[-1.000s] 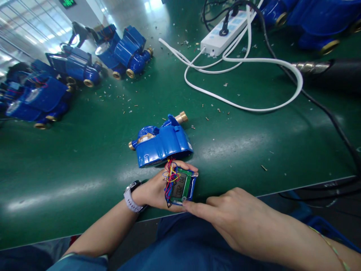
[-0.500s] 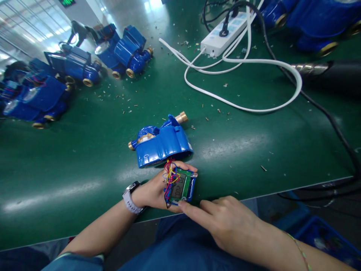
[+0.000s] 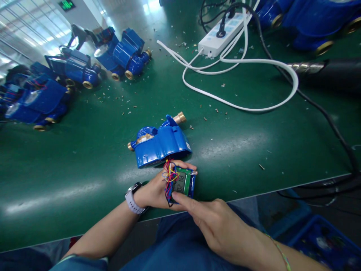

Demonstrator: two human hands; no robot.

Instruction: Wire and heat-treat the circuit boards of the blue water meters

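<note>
A green circuit board with a display (image 3: 181, 180) lies in my left hand (image 3: 153, 192), whose fingers wrap round its edges. Red, yellow, blue and black wires (image 3: 170, 176) run from the board to the open underside of a blue meter housing (image 3: 162, 146) with brass ends, lying on the table just beyond. My right hand (image 3: 217, 222) has its index finger stretched onto the board's near left part, over part of the display; its other fingers are curled under and mostly hidden.
Several blue meters (image 3: 124, 52) stand at the back left, others (image 3: 307, 26) at the back right. A white power strip (image 3: 221, 35) with looped white cable lies on the green table (image 3: 93, 150). Small screws and scraps are scattered about. A blue crate (image 3: 324, 241) sits below the table at right.
My right hand has moved left and slightly down, its index fingertip shifting from the board's near edge onto the board, now covering part of the display. The left hand still holds the board.
</note>
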